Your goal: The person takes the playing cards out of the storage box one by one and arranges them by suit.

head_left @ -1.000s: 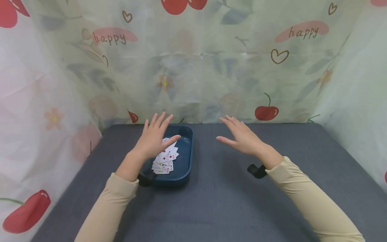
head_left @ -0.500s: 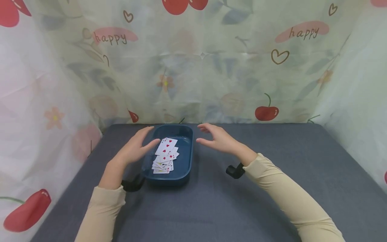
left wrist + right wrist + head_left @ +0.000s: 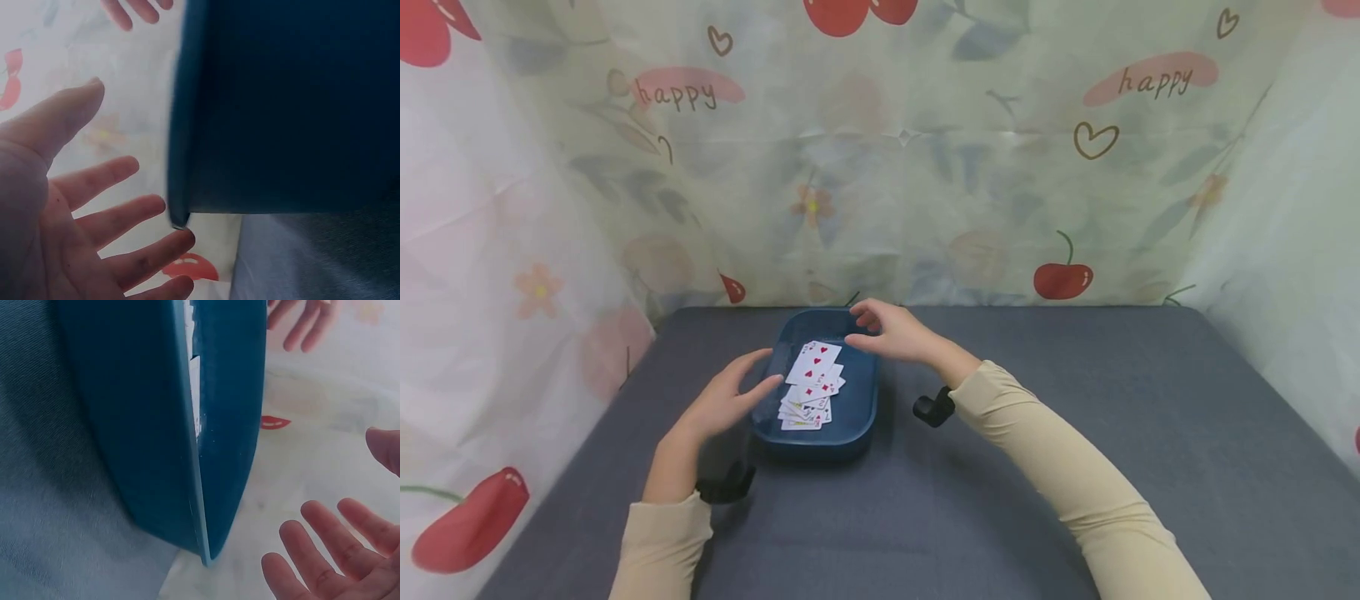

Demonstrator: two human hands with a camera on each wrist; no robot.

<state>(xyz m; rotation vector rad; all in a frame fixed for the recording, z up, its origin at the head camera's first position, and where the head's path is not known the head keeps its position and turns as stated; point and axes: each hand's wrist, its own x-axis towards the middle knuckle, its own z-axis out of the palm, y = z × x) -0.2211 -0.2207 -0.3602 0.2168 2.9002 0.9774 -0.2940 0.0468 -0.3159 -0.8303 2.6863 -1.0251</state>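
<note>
A deep blue rectangular tray (image 3: 854, 408) stands on the table, with a loose, overlapping pile of playing cards (image 3: 811, 371) face up along its left half. My left hand (image 3: 718, 404) is at the tray's left side, thumb and fingers spread, fingertips near the rim. Over the right far rim hovers my right hand (image 3: 895, 332), its fingers slightly bent and nothing in its grasp. Both wrist views show bare palms facing the tray: the left hand (image 3: 81, 231) below its outer wall (image 3: 287, 112), the right hand (image 3: 337, 562) beside its rim (image 3: 197, 487).
Dark grey cloth covers the table (image 3: 1075, 433), stretching right of the tray. A patterned curtain (image 3: 902, 208) with cherries and hearts closes off the back, and similar sheets hang at both sides. A black strap mount (image 3: 934, 407) sits on the right wrist.
Both hands have come down from above. The right hand has moved left to the tray's right rim, and the left hand has drawn back leftward and nearer, uncovering the cards.
</note>
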